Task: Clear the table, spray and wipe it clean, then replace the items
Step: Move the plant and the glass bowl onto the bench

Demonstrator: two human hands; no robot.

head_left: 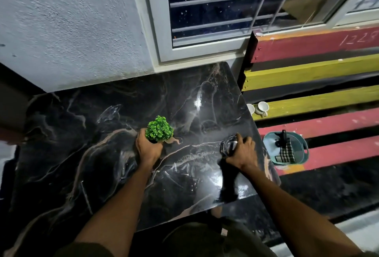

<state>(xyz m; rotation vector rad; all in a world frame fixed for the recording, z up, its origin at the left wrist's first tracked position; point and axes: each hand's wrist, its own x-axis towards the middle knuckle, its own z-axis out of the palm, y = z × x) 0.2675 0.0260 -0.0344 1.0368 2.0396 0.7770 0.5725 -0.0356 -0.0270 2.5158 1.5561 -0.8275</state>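
Observation:
A black marble-patterned table [102, 133] fills the middle of the view, glossy with pale veins. My left hand [148, 150] is closed around the dark pot of a small bright green plant [159, 128] near the table's centre. My right hand [243, 151] grips a clear glass jar [229, 147] close to the table's right edge; the jar is tilted toward me. Whether the pot and jar rest on the tabletop or hover just above it I cannot tell.
A bench of red and yellow slats [320, 100] runs along the right. On it stand two white cups [259, 109] and a teal basin [268, 142] holding a dark spray bottle [282, 138] and a checked cloth [287, 152]. A wall and barred window [215, 10] lie behind.

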